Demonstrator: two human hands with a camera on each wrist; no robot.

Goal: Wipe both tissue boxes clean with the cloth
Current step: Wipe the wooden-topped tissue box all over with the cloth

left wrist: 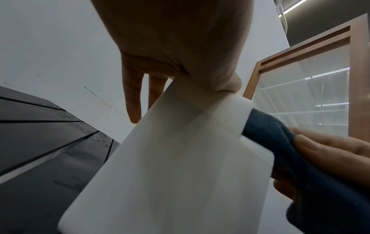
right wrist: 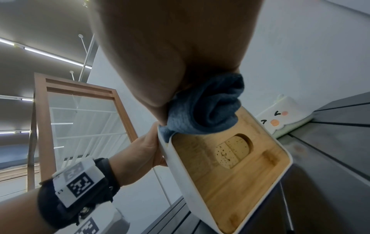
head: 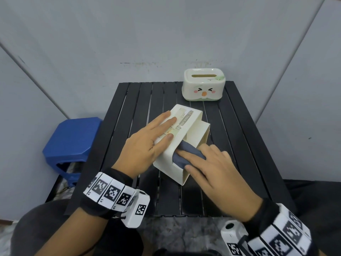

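Observation:
A white rectangular tissue box (head: 166,163) with a wooden lid (right wrist: 230,166) stands tilted on the black slatted table (head: 140,100). My left hand (head: 166,129) holds it, fingers laid along its upper face and left side, thumb on top. My right hand (head: 193,161) grips a bunched dark blue cloth (head: 186,150) and presses it against the box's near right edge by the lid. The wrist views show the cloth (right wrist: 206,107) on the rim of the box (left wrist: 180,158). A second tissue box (head: 203,85), cream with a cartoon face, stands untouched at the table's back right.
A blue plastic stool (head: 73,141) stands left of the table. Grey walls close in behind and at both sides. My knees are at the table's near edge. A wood-framed glass door (right wrist: 80,118) shows in the wrist views.

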